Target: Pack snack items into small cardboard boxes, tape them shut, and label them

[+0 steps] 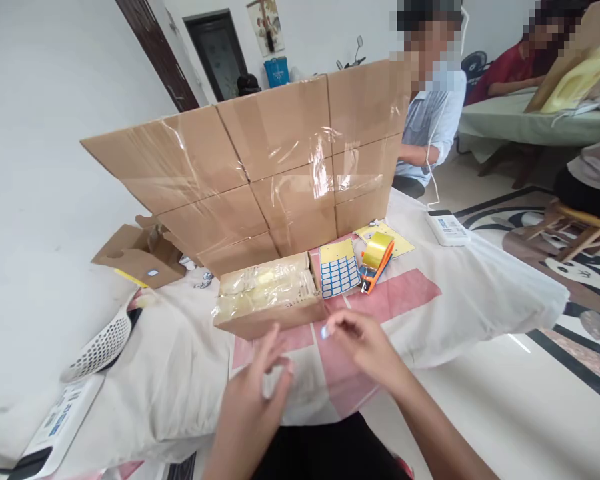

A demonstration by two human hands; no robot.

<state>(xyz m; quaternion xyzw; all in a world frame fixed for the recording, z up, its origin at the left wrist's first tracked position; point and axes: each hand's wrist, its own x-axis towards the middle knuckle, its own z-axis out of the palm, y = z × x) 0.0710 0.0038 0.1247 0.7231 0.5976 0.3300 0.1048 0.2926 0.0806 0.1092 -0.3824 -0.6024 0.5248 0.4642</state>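
Note:
My right hand (363, 343) is pinched on a small blue sticker (325, 331) at its fingertips, just in front of an open cardboard box (267, 320). The box is filled with clear-wrapped pale yellow packs (265, 288). My left hand (253, 393) hovers lower, fingers curled around a small clear item I cannot make out. Behind the box lie a sheet of blue stickers (339, 269) and an orange tape dispenser (377, 259) with a yellow roll.
A wall of taped cardboard boxes (260, 173) stands across the cloth-covered table (455, 287). A folded carton (140, 257) and a white basket (100, 347) sit left. A white device (447, 228) lies right. Other people sit behind at the right.

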